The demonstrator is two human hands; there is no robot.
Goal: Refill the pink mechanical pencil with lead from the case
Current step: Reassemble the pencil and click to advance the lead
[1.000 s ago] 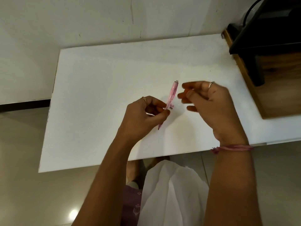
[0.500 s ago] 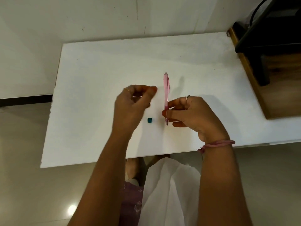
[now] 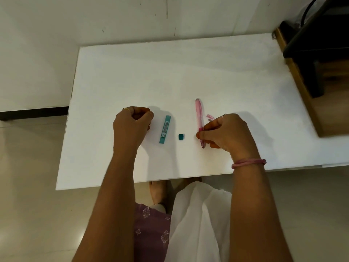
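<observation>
1. Since half a second ago the left hand (image 3: 132, 125) has drawn away toward the desk's left edge, uncovering a slim teal plastic lead case (image 3: 164, 129) that was not visible then.
2. The right hand (image 3: 226, 133) has dropped lower; the pink translucent mechanical pencil (image 3: 199, 120) keeps its near-upright pose, tip down.
3. The small teal square cap (image 3: 181, 136) lies where it did, now flat on the white desk (image 3: 188, 63) between the lead case and the pencil.
4. Right hand: thumb and fingers pinch the pencil's lower barrel. The tip sits at or just above the desk surface; contact cannot be told. The top end points toward the far edge.
5. Left hand: fingers curled in, thumb against fingertips. Whether a lead is pinched there cannot be told.
6. Lead case lies flat, long axis running near edge to far edge, just right of the left hand, not touching it. Its contents cannot be made out, nor which end is open.
7. A small pink translucent cap piece (image 3: 209, 116) and a tiny grey bit (image 3: 209, 119) lie on the desk just right of the pencil, near the right hand's knuckles.
8. All items sit mid-desk, nearer the near edge.
9. A wooden stand (image 3: 306, 95) adjoins the desk's right edge.
</observation>
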